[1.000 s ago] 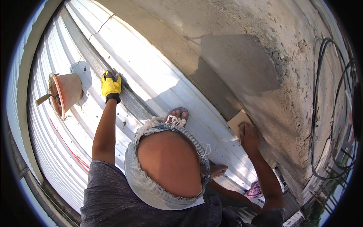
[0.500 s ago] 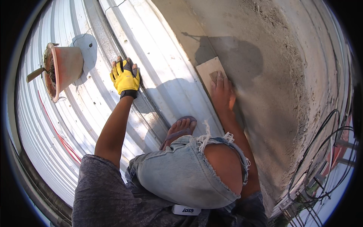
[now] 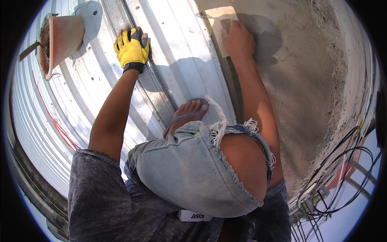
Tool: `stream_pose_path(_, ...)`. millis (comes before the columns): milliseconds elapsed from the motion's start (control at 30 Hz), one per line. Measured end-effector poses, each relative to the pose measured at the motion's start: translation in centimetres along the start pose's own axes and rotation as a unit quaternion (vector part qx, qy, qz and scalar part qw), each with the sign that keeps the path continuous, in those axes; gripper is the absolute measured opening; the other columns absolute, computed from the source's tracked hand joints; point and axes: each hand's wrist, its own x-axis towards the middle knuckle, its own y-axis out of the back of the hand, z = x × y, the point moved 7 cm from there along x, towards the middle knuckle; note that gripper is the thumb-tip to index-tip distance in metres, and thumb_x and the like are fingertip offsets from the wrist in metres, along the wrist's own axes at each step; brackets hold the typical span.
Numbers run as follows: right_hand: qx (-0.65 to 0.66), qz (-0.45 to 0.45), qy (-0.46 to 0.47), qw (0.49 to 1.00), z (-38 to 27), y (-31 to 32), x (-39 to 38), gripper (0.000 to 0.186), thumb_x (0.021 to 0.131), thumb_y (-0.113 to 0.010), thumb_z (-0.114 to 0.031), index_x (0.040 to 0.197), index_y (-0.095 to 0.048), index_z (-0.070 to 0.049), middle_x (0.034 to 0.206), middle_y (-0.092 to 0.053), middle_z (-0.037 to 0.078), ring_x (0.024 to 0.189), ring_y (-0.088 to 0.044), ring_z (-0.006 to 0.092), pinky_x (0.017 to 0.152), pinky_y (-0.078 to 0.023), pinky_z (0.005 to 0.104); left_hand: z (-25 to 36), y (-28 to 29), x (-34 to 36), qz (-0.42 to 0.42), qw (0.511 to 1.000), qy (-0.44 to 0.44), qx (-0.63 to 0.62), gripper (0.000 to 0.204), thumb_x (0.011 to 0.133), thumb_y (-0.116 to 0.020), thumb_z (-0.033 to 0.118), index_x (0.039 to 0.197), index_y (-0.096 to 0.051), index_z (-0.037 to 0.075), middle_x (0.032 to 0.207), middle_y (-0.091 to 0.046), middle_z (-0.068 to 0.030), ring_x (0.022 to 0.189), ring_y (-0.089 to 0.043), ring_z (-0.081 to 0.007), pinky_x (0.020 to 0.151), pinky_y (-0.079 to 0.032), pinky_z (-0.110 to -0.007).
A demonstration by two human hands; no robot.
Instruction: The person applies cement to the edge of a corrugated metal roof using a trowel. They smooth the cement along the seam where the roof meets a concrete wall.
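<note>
My right hand (image 3: 240, 41) is bare and wrapped round the handle of a flat, pale rectangular plastering float (image 3: 214, 30). The float lies along the left border of a strip of grey-brown mortar (image 3: 300, 86), beside white corrugated sheeting (image 3: 183, 76). A yellow and black glove with cut-off fingertips covers my left hand (image 3: 132, 48). That hand leans with fingers spread on a grey metal ridge (image 3: 149, 80) of the sheeting and holds nothing. My right forearm reaches along the mortar, past my bent knee.
A worn reddish bucket (image 3: 67, 38) lies tilted at the far left, a tool handle (image 3: 30, 51) sticking out. Red cable (image 3: 56, 125) runs across the sheets. My sandalled foot (image 3: 187, 115) rests between my arms. Black cables (image 3: 336, 161) loop at the lower right, near bare rods.
My right hand has slid the float farther forward along the mortar's border, and the arm is straighter. My left hand stays on the ridge; the whole view has shifted a little.
</note>
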Motion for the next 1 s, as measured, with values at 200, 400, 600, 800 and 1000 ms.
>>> stream_pose_path(200,-0.078,-0.032,-0.023,0.996,12.2,-4.2,-26.2,0.050,0.096,-0.067,-0.039,0.132,-0.062,-0.005,0.126,-0.067,0.021,0.105,-0.071,0.0368,0.078,-0.062,0.0447,-2.1,-0.2,-0.8,0.008,1.000,0.005,0.007,0.047,0.103,-0.051,0.053,0.141,-0.061,0.026,0.160,-0.045,-0.0073,0.150,-0.036,-0.0336,0.122,-0.023,-0.053)
stream_pose_path(400,-0.079,0.011,-0.022,0.997,17.5,-4.6,-36.6,0.054,0.094,-0.073,-0.032,0.137,-0.059,-0.002,0.115,-0.067,0.020,0.100,-0.069,0.0356,0.082,-0.060,0.0432,-0.4,-0.2,-0.4,0.009,1.000,-0.011,0.000,0.047,0.102,-0.051,0.050,0.139,-0.063,0.024,0.161,-0.043,-0.0092,0.150,-0.035,-0.0339,0.123,-0.021,-0.051)
stream_pose_path(600,0.020,0.150,0.014,0.988,2.4,-2.6,-9.1,0.050,0.092,-0.072,-0.028,0.134,-0.061,-0.003,0.105,-0.064,0.012,0.098,-0.065,0.0303,0.080,-0.056,0.0430,-0.5,-0.5,-0.7,0.019,0.999,-0.022,0.023,0.046,0.103,-0.052,0.049,0.139,-0.063,0.023,0.161,-0.044,-0.0091,0.150,-0.034,-0.0343,0.121,-0.023,-0.053)
stream_pose_path(800,0.050,0.164,-0.038,0.984,-0.5,-3.1,-1.8,0.036,0.096,-0.063,-0.026,0.124,-0.064,-0.003,0.114,-0.065,0.011,0.114,-0.061,0.0284,0.097,-0.049,0.0431,-0.5,-0.7,-0.7,0.049,0.997,-0.058,-0.032,0.041,0.102,-0.058,0.047,0.133,-0.069,0.022,0.155,-0.050,-0.0115,0.145,-0.040,-0.0349,0.119,-0.027,-0.053)
stream_pose_path(1000,-0.014,0.076,-0.056,0.995,12.9,-3.6,-28.8,0.050,0.089,-0.074,-0.032,0.131,-0.063,-0.007,0.105,-0.061,0.008,0.099,-0.065,0.0254,0.081,-0.057,0.0411,-2.0,-0.7,-0.6,0.059,0.996,-0.067,-0.027,0.041,0.101,-0.061,0.047,0.131,-0.070,0.021,0.152,-0.054,-0.0136,0.142,-0.043,-0.0358,0.117,-0.030,-0.050)
